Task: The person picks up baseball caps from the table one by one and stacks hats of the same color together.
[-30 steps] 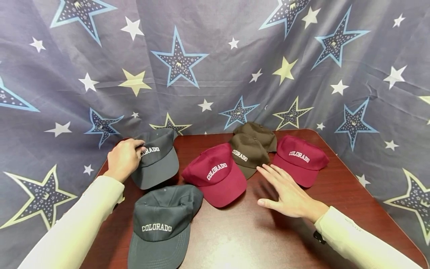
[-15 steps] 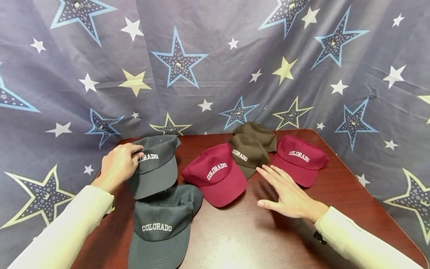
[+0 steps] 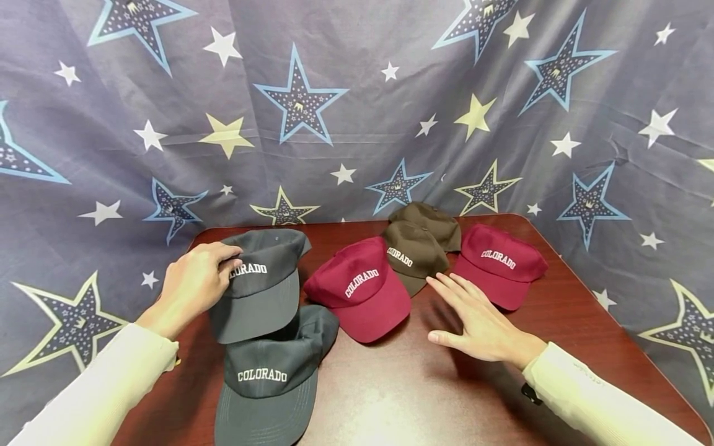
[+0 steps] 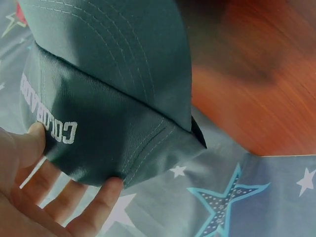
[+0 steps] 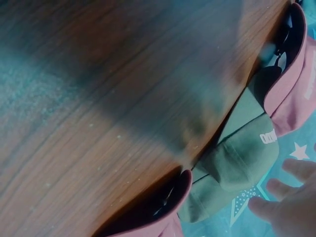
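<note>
In the head view, my left hand point(image 3: 192, 285) pinches the left side of a dark grey baseball cap point(image 3: 259, 310) lettered COLORADO. Thumb and fingers grip the crown of this cap point(image 4: 108, 118) in the left wrist view. Its brim hides the top of a second dark grey cap point(image 3: 268, 396), brim toward me. My right hand point(image 3: 480, 322) has its fingers straight, holding nothing, beside a brown cap point(image 3: 415, 266) and a maroon cap point(image 3: 496, 266). Whether the fingertips touch a cap is unclear.
Another maroon cap point(image 3: 362, 310) sits tilted mid-table, overlapping the brown one. Behind it stands a second brown cap point(image 3: 440, 226). All rest on a reddish wooden table point(image 3: 385, 402). A star-printed grey curtain point(image 3: 346, 80) hangs along the far and side edges.
My left hand has brought the grey cap toward me, and its brim has come over the crown of the nearer grey cap. The right hand and other caps stay put.
</note>
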A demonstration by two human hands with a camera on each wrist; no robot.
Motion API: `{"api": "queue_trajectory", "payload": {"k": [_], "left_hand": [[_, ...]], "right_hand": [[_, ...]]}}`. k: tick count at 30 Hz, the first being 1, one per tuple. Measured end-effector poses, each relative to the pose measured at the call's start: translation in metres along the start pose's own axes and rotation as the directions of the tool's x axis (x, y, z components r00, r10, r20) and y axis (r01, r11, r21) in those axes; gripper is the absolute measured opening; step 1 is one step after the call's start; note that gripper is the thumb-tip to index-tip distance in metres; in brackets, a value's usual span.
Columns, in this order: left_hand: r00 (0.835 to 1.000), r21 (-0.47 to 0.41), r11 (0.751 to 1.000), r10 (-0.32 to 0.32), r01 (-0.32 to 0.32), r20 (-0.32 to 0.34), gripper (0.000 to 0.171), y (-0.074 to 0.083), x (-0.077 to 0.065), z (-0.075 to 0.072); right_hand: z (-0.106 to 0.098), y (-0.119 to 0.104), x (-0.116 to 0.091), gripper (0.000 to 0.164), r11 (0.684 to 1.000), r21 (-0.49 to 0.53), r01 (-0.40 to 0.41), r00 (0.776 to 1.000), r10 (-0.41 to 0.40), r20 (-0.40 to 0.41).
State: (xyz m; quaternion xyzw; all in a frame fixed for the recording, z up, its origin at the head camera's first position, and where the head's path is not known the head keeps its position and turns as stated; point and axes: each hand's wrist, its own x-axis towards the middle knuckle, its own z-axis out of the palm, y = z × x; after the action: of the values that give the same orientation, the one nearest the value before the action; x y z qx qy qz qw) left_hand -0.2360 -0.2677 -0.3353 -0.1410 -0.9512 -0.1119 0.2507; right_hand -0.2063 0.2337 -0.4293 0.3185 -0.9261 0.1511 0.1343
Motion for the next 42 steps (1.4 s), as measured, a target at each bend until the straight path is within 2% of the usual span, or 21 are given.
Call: {"api": "queue_trajectory", "payload": {"k": [12,22,34,39,42], "left_hand": [[0.993,0.003,0.995,0.102,-0.102,-0.054,0.02,0.02,-0.018,-0.02],[0.965,0.02,0.975,0.223,-0.222,-0.138,0.02,0.032,-0.035,-0.028],[0.949,0.029,0.958,0.286,-0.284,-0.133,0.02,0.043,-0.055,-0.032],[0.948,0.024,0.955,0.296,-0.295,-0.119,0.02,0.047,-0.063,-0.033],[0.953,0.013,0.958,0.286,-0.286,-0.102,0.02,0.05,-0.068,-0.031]], "right_hand": [[-0.001,-0.002,0.0,0.092,1.0,0.008,0.02,1.0,-0.02,-0.009],[0.0,-0.001,-0.001,0.092,1.0,0.007,0.018,1.0,-0.018,-0.014],[-0.001,-0.003,-0.001,0.092,1.0,0.014,0.023,1.0,-0.023,-0.006],[-0.001,-0.004,0.0,0.092,1.0,0.012,0.018,1.0,-0.018,-0.005],[0.0,-0.004,-0.001,0.092,1.0,0.01,0.011,1.0,-0.011,-0.001]]}}
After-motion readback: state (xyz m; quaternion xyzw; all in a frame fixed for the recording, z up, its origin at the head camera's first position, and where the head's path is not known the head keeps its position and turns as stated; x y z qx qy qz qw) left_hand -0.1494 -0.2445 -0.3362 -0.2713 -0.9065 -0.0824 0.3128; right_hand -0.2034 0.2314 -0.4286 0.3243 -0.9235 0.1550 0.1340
